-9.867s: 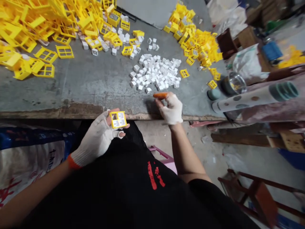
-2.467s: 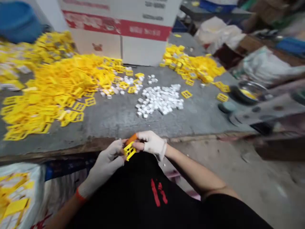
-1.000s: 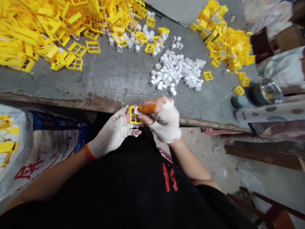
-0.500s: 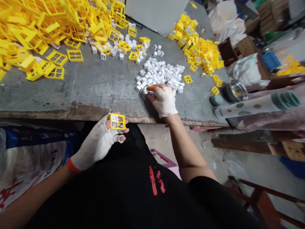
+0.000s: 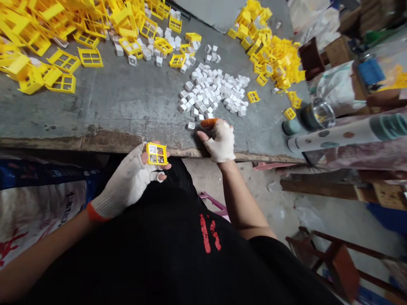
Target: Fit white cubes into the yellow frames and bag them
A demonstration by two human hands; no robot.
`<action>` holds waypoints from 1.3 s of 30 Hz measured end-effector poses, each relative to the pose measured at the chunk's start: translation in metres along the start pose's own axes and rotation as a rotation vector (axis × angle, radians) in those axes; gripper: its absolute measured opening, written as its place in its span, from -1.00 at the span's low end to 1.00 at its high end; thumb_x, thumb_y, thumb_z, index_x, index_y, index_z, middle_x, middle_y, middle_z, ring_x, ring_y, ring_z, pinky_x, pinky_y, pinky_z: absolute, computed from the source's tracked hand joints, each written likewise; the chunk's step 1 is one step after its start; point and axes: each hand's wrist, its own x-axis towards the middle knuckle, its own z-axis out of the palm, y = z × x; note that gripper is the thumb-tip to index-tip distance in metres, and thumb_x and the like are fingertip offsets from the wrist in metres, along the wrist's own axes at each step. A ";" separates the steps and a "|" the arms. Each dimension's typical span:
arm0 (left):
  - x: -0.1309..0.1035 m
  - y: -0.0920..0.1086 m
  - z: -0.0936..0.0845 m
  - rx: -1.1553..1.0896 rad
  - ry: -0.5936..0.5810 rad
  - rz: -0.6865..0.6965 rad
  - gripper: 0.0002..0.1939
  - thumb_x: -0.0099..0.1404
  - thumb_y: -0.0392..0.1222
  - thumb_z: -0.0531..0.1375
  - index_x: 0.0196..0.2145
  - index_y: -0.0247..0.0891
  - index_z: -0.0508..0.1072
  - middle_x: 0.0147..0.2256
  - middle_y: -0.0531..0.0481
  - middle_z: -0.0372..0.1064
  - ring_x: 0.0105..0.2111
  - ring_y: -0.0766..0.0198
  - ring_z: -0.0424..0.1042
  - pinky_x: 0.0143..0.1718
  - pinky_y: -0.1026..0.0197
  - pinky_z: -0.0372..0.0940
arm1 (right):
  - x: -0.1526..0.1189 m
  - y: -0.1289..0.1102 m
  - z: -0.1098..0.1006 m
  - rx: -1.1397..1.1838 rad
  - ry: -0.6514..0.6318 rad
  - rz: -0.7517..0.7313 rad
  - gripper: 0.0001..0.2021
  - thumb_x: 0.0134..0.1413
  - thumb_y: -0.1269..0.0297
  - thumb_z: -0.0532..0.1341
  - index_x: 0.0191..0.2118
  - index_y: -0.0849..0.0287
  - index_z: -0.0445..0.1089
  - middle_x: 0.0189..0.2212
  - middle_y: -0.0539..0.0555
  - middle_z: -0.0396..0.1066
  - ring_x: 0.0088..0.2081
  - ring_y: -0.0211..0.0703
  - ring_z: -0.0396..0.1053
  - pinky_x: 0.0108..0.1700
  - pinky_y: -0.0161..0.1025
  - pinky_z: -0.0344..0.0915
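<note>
My left hand (image 5: 129,178), in a white fingerless glove, grips a small yellow four-pane frame (image 5: 157,153) just in front of the table edge. One upper pane of it has a white piece in it. My right hand (image 5: 221,140), gloved the same way with an orange cover on the index finger, rests at the near side of a pile of small white cubes (image 5: 210,91). Its thumb and index finger are apart, with nothing visible between them. A single white cube (image 5: 191,126) lies on the table just left of those fingertips.
A large heap of yellow frames (image 5: 63,25) covers the far left of the grey table (image 5: 127,101). Another yellow pile (image 5: 273,55) lies at the right. Near the right edge stand a clear container (image 5: 322,113) and a long white tumbler (image 5: 343,134).
My right hand has drawn back from the white pile toward the table edge, its thumb and index finger now apart. A lone white cube shows beside them. My left hand keeps the yellow frame.
</note>
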 end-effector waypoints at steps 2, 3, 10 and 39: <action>-0.001 0.000 0.004 -0.015 0.017 0.007 -0.43 0.20 0.13 0.60 0.03 -0.19 0.59 -0.05 -0.16 0.61 -0.17 0.02 0.65 -0.34 0.18 0.48 | 0.002 0.003 0.000 0.000 0.011 0.001 -0.67 0.39 0.17 0.25 0.17 0.08 0.56 0.14 0.26 0.63 0.16 0.25 0.49 0.29 0.24 0.30; -0.002 0.001 0.005 -0.024 0.030 0.011 -0.43 0.20 0.14 0.60 0.01 -0.19 0.58 -0.05 -0.15 0.61 -0.18 0.03 0.64 -0.35 0.19 0.47 | 0.005 0.003 0.001 -0.013 0.006 -0.010 -0.66 0.39 0.16 0.27 0.18 0.08 0.56 0.14 0.27 0.63 0.17 0.26 0.49 0.27 0.23 0.31; -0.006 -0.003 0.008 -0.080 0.023 0.053 -0.41 0.21 0.13 0.61 0.06 -0.15 0.57 -0.03 -0.13 0.63 -0.18 0.06 0.64 -0.35 0.20 0.48 | 0.017 -0.009 0.012 0.064 0.059 -0.138 -0.83 0.34 0.15 0.39 -0.05 0.04 0.66 -0.11 0.17 0.70 0.07 0.25 0.53 0.19 0.24 0.37; -0.001 -0.003 0.010 -0.052 0.040 0.019 -0.34 0.11 0.13 0.66 0.04 -0.13 0.55 -0.03 -0.08 0.61 -0.13 0.02 0.67 -0.30 0.18 0.50 | 0.017 -0.001 -0.002 0.258 0.154 -0.237 -0.87 0.37 0.21 0.36 -0.04 0.01 0.63 -0.07 0.10 0.70 0.03 0.12 0.57 0.21 0.17 0.41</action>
